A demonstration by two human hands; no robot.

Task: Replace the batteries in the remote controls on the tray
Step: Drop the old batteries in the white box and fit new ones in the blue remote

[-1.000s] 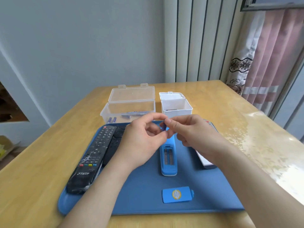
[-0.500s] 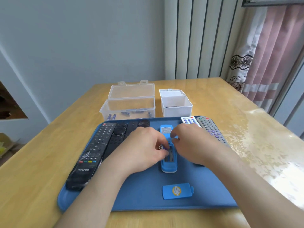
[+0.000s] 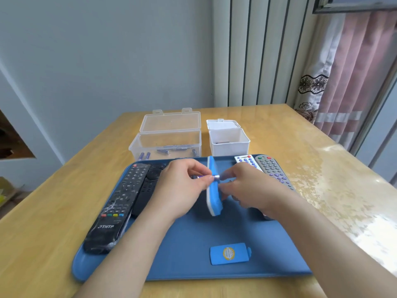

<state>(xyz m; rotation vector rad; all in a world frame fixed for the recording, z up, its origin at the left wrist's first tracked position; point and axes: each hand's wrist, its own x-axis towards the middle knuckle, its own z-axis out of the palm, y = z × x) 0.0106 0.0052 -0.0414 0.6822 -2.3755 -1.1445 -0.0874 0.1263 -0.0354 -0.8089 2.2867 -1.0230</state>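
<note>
Over the tray, my left hand pinches a battery; my right hand grips the tilted remote; I'd level it first.

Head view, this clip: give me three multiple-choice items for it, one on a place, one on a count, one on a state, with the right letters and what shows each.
1. Where does the loose blue battery cover lie?
A. inside the clear box
B. on the tray's near part
C. on the bare table

2. How many open plastic boxes stand behind the tray?
A. one
B. two
C. four

3. How is the blue remote posed?
A. flat, buttons up
B. tipped up on its long edge
C. inside the white box

Answers:
1 B: the cover rests alone on the tray, nearer the camera than both hands.
2 B: a clear box holding batteries and a white box.
3 B: it stands on edge between the left hand, which pinches a battery, and the right hand.
</note>
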